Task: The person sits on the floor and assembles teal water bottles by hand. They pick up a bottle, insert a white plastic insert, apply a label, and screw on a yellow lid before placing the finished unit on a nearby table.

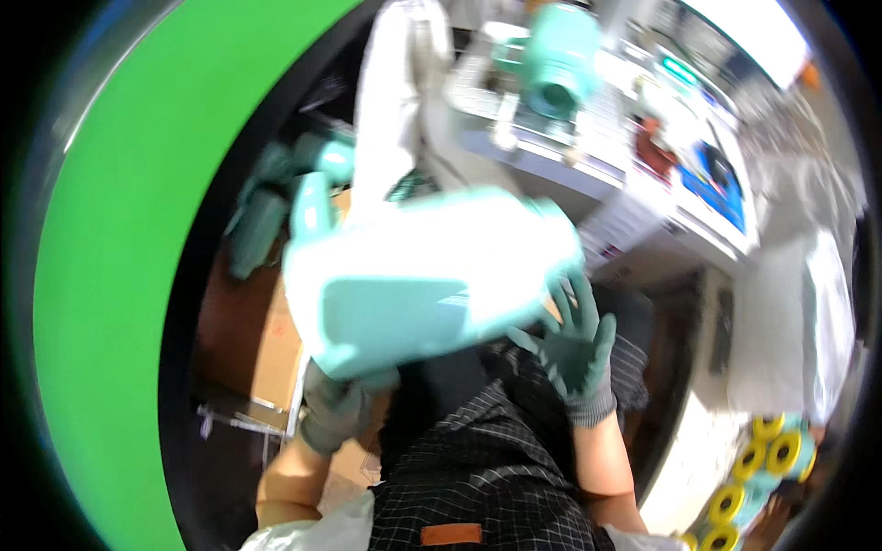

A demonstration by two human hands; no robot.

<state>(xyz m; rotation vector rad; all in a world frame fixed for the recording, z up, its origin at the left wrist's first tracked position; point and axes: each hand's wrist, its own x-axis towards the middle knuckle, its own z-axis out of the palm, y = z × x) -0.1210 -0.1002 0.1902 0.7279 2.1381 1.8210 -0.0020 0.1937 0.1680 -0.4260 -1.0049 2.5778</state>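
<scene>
A large mint-green plastic jug-shaped body [395, 312] hangs in front of me on its side, blurred and very bright, with a flat rectangular recess on the face toward me. My left hand [340, 404], in a grey-green glove, is closed on its lower left end; some fingers are hidden behind it. Close to the narrower right end is my right hand [574, 354], gloved too, palm up with fingers spread. Whether its fingertips touch the body, I cannot tell. A similar mint-green jug [559, 60] with a side handle lies on the workbench ahead.
A curved green surface [129, 220] with a black edge runs down the left. Below it, more mint-green parts [262, 225] lie by a cardboard box [280, 335]. On the right are a white plastic bag [781, 321] and several yellow-ringed mint-green cylinders [753, 459].
</scene>
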